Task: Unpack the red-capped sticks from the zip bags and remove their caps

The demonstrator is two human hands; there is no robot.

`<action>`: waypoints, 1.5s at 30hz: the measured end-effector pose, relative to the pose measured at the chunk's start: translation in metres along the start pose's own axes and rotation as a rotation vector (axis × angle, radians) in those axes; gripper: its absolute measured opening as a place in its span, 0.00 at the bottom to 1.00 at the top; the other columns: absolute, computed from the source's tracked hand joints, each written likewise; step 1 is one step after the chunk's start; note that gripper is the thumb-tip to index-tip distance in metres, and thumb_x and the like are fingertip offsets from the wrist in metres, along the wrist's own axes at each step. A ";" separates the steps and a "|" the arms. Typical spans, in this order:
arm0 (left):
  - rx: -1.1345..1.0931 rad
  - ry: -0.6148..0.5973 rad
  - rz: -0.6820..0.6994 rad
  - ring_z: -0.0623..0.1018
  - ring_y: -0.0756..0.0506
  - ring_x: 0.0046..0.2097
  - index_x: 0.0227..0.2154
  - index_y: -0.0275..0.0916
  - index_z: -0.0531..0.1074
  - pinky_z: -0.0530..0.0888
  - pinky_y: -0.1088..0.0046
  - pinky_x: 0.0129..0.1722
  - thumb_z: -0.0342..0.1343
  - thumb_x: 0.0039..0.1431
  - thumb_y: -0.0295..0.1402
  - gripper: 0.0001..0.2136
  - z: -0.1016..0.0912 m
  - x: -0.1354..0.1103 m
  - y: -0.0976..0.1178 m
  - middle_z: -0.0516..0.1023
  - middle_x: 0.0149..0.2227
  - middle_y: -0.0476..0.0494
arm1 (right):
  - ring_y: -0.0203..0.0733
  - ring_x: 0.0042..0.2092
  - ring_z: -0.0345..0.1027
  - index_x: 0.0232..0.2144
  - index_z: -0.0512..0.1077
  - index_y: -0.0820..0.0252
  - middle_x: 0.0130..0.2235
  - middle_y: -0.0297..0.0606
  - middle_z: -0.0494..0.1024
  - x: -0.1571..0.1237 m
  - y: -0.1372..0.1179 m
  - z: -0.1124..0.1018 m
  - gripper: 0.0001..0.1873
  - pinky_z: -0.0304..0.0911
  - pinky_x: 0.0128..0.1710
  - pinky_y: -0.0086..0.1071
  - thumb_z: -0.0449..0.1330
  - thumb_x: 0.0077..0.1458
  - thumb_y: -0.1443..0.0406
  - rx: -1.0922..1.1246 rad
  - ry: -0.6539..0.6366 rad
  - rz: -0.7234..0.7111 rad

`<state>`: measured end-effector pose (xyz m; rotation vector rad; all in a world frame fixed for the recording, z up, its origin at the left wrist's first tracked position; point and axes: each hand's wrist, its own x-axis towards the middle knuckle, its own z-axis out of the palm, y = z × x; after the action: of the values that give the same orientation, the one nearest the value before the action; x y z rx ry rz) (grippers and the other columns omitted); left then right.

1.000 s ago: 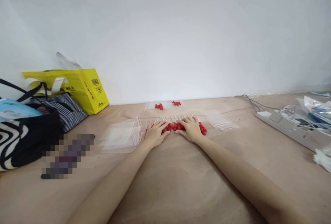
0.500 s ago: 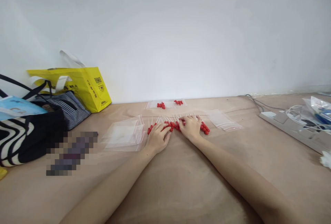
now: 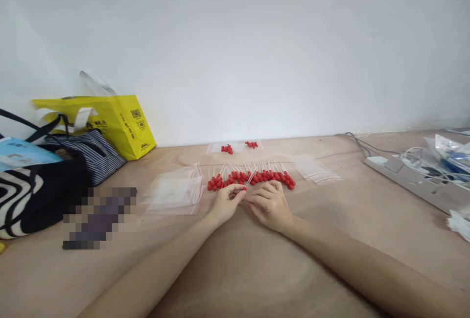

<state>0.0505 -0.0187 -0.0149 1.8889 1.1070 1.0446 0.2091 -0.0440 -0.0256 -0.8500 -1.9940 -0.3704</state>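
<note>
A row of white sticks with red tips (image 3: 262, 176) lies across the table, red ends toward me, sticks pointing at the wall. My left hand (image 3: 226, 204) is just in front of the row, its thumb and fingers pinched on a red-tipped stick (image 3: 251, 177) that leans up over the others. Close beside it, my right hand (image 3: 270, 206) has its fingers drawn together, the tips almost meeting the left fingers. What the right fingertips hold, if anything, is too small to make out.
Clear zip bags (image 3: 172, 190) lie left of the row, and another clear bag (image 3: 316, 168) lies right. Further back, a bag (image 3: 238, 147) carries red-tipped pieces. At left stand a yellow bag (image 3: 127, 127) and a black bag (image 3: 69, 181); a power strip (image 3: 407, 178) with cables sits right.
Both hands have drawn back from the row toward me and come together. The left hand now pinches a red-tipped stick, and more of the row is uncovered.
</note>
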 end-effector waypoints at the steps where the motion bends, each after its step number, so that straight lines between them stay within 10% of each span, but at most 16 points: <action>1: 0.036 0.011 0.014 0.75 0.48 0.34 0.34 0.35 0.70 0.73 0.73 0.33 0.50 0.52 0.33 0.09 -0.004 -0.003 -0.001 0.76 0.32 0.45 | 0.35 0.31 0.60 0.27 0.71 0.57 0.26 0.31 0.74 0.000 0.003 -0.002 0.04 0.48 0.40 0.36 0.56 0.49 0.68 -0.032 0.008 -0.013; 13: 0.617 0.010 0.627 0.73 0.49 0.35 0.35 0.38 0.70 0.71 0.71 0.36 0.47 0.57 0.28 0.07 -0.028 -0.026 -0.009 0.75 0.33 0.45 | 0.38 0.36 0.61 0.34 0.72 0.56 0.26 0.33 0.74 0.003 0.012 0.001 0.09 0.40 0.50 0.44 0.55 0.52 0.60 -0.097 -0.159 -0.146; 45: 0.844 0.068 0.797 0.74 0.44 0.43 0.31 0.42 0.73 0.53 0.49 0.55 0.47 0.56 0.26 0.10 -0.030 -0.028 0.007 0.78 0.35 0.49 | 0.34 0.32 0.60 0.24 0.68 0.59 0.18 0.30 0.69 0.003 0.004 0.000 0.12 0.41 0.49 0.44 0.50 0.56 0.65 -0.065 -0.175 -0.201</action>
<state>0.0179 -0.0420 -0.0039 3.1557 0.8956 1.1323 0.2111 -0.0403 -0.0232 -0.7448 -2.2489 -0.4920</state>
